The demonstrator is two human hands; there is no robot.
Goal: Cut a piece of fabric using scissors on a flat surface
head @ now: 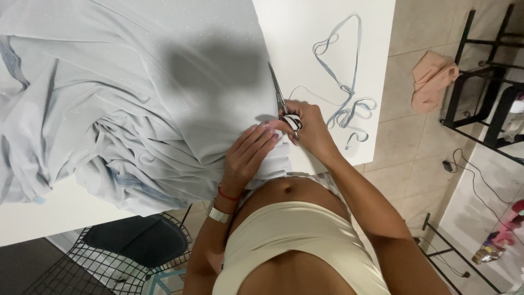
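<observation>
A large pale grey-blue fabric (125, 87) lies bunched across a white table (322, 33). My right hand (308, 128) grips scissors (279, 95) by their black-and-white patterned handles, the blades pointing away from me along the fabric's right edge. My left hand (248, 155) lies flat on the fabric close to the table's front edge, its fingertips beside the scissor handles. A red string bracelet and a metal band sit on that wrist.
Thin cut strips of the same fabric (344, 98) lie looped on the table to the right. A black wire chair (131, 251) stands under the table at left. A pink cloth (431, 79) lies on the tiled floor near black metal frames (486, 82).
</observation>
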